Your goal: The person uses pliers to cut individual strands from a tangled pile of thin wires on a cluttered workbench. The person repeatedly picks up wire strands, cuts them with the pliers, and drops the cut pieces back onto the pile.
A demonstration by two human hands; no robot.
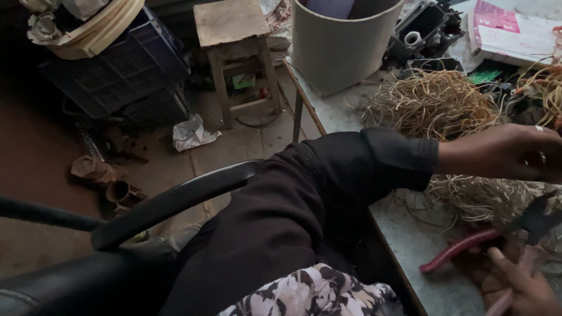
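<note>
My left hand, at the end of a black sleeve, reaches across the grey tabletop to the right edge of the view. It rests over a tangled heap of pale yellow wire; its fingertips are cut off by the frame, so what they hold is hidden. My right hand is low at the bottom right and grips red-handled cutting pliers. The pliers' dark jaws point up toward the wire under my left hand.
A large grey cylindrical bin stands at the table's far corner. A pink-and-white box, a green circuit board and black parts lie behind the wire. On the floor are a wooden stool, a blue crate, crumpled paper and a black chair armrest.
</note>
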